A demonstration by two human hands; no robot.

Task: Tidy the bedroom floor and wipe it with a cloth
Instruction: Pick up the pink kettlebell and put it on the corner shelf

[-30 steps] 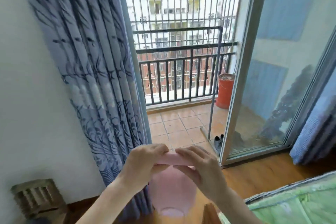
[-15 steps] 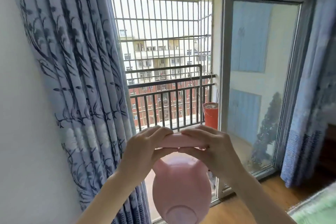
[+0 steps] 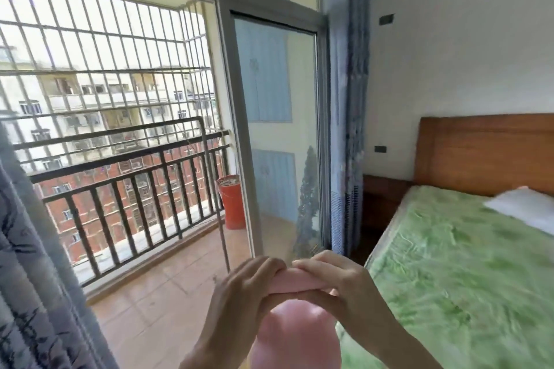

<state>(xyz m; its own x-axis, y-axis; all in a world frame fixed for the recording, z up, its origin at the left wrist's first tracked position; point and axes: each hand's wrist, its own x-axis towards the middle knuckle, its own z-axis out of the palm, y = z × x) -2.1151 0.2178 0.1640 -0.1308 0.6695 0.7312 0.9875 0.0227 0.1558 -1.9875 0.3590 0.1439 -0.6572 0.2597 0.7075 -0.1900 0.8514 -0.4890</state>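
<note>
A pink plastic basin [image 3: 295,338] hangs upside-down in front of me, low in the middle of the view. My left hand [image 3: 239,287] and my right hand [image 3: 338,281] both grip its pink rim [image 3: 292,280] from either side, fingers curled over the top edge. The basin's lower part runs out of the frame. The bedroom floor is hidden from this angle, and no cloth shows.
A bed with a green cover [image 3: 455,272], a white pillow [image 3: 524,210] and a wooden headboard [image 3: 485,153] stands at the right. The open sliding glass door [image 3: 278,141] leads onto a tiled balcony with a black railing [image 3: 126,177] and an orange bucket [image 3: 232,202]. Blue curtain [image 3: 33,278] at left.
The view has swung up and to the right, from the left curtain and wall toward the bed. Both hands keep the same hold on the basin's rim.
</note>
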